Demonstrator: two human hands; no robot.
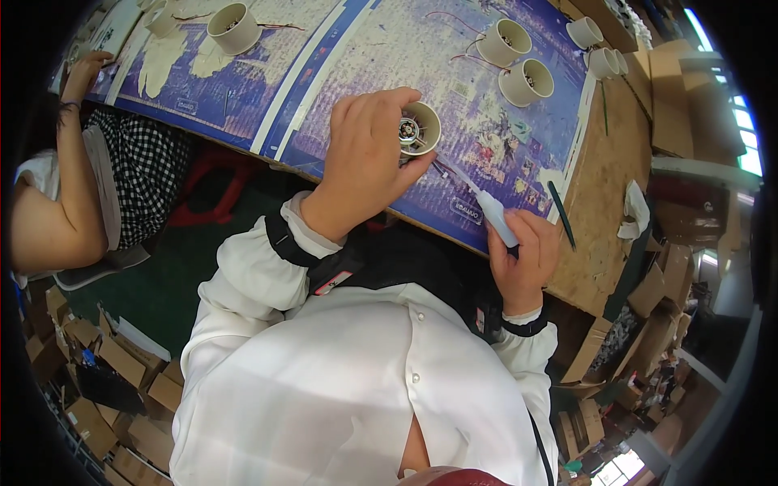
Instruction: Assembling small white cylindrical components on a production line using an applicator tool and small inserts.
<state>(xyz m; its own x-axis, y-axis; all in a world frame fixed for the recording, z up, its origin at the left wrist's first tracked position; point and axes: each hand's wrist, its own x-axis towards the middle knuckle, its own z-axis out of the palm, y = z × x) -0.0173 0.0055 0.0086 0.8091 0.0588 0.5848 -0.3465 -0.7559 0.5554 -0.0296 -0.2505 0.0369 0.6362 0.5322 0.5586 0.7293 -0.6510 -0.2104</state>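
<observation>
My left hand (361, 158) is closed around a cream round plastic housing (430, 130), tilted so its open end shows. Inside it sits a small motor (409, 130) with spokes around it. Thin dark wires come out below the housing toward the right. In my right hand (528, 253) is a pale, translucent squeeze bottle (496, 216) with a narrow tip. Its tip points up and left toward the housing, apart from the rim. Both hands are over the table's near edge.
Further cream housings with wires stand on the worn blue-purple table sheet (356, 89), such as one (527, 83) at back right and one (233, 29) at back left. A dark green stick (561, 214) and white tissue (634, 212) lie right. A co-worker's arm (77, 178) is left; cardboard boxes (681, 105) stand right.
</observation>
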